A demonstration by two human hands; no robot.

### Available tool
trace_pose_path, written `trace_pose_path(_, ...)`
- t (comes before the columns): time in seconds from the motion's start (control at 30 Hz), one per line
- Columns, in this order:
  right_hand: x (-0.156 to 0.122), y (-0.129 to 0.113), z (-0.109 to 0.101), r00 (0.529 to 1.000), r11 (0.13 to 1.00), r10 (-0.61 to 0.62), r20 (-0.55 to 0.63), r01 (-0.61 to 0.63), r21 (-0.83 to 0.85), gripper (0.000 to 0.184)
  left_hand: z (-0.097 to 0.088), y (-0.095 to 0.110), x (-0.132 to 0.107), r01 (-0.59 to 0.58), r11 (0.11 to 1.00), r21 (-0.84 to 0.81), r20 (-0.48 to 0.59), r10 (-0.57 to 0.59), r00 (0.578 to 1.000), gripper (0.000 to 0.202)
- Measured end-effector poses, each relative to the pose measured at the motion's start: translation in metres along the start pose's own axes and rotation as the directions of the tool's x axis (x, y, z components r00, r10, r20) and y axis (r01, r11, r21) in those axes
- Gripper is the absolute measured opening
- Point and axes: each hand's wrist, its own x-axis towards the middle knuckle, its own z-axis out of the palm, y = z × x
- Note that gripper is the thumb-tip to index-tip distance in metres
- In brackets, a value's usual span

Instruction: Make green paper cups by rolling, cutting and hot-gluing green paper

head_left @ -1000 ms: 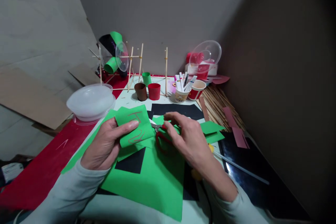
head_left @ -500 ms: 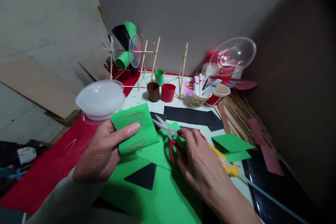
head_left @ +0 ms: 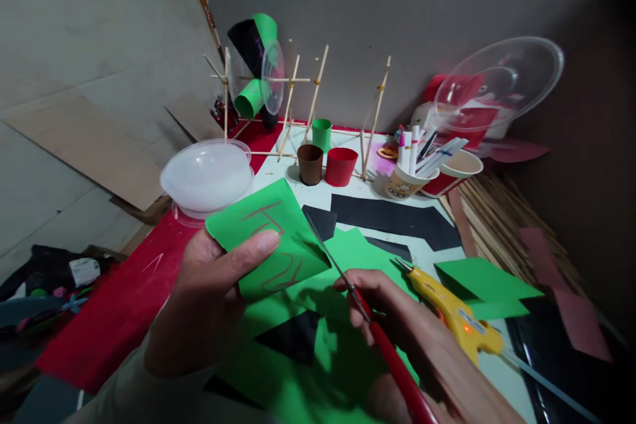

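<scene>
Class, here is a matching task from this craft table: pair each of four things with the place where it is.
Things:
1 scissors
2 marked green paper
3 yellow glue gun
4 markers

Places:
A standing in a paper cup
B in the left hand
C in the right hand
D lying on the table

Pairs: 1-C, 2-B, 3-D, 4-A.
</scene>
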Motion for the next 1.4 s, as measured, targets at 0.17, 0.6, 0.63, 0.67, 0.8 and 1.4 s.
trace_pose_path(0.17, 0.005, -0.013, 0.008, 0.991, 0.994, -0.104, -0.083, 0.101, -0.041, 0.046, 0.003, -0.002, -0.004, 0.019, 0.999, 0.05, -0.032, -0.017, 0.999, 0.019)
trace_pose_path(0.6, 0.011, -0.009, 0.016, 0.957, 0.977, -0.211, -0.198, 0.201, -0.068, 0.034, 0.008, -0.007, -0.001, -0.099, 0.989, 0.113, -0.038, 0.104, 0.994, 0.02)
trace_pose_path(0.63, 0.013, -0.007, 0.017, 0.952, 0.974, -0.224, -0.207, 0.218, -0.054, 0.033, 0.01, -0.007, -0.001, -0.128, 0.983, 0.131, -0.033, 0.134, 0.99, 0.02)
trace_pose_path(0.67, 0.015, -0.005, 0.019, 0.949, 0.972, -0.234, -0.212, 0.23, -0.045, 0.031, 0.011, -0.008, -0.001, -0.146, 0.978, 0.15, -0.037, 0.153, 0.988, 0.019)
trace_pose_path(0.8, 0.015, 0.0, 0.021, 0.93, 0.957, -0.291, -0.223, 0.282, -0.07, 0.027, 0.017, -0.011, -0.002, -0.173, 0.966, 0.19, -0.081, 0.191, 0.978, 0.016)
trace_pose_path(1.4, 0.011, -0.01, 0.028, 0.942, 0.96, -0.249, -0.226, 0.209, -0.187, 0.031, 0.01, -0.021, 0.002, -0.152, 0.985, 0.087, -0.06, 0.157, 0.986, 0.01)
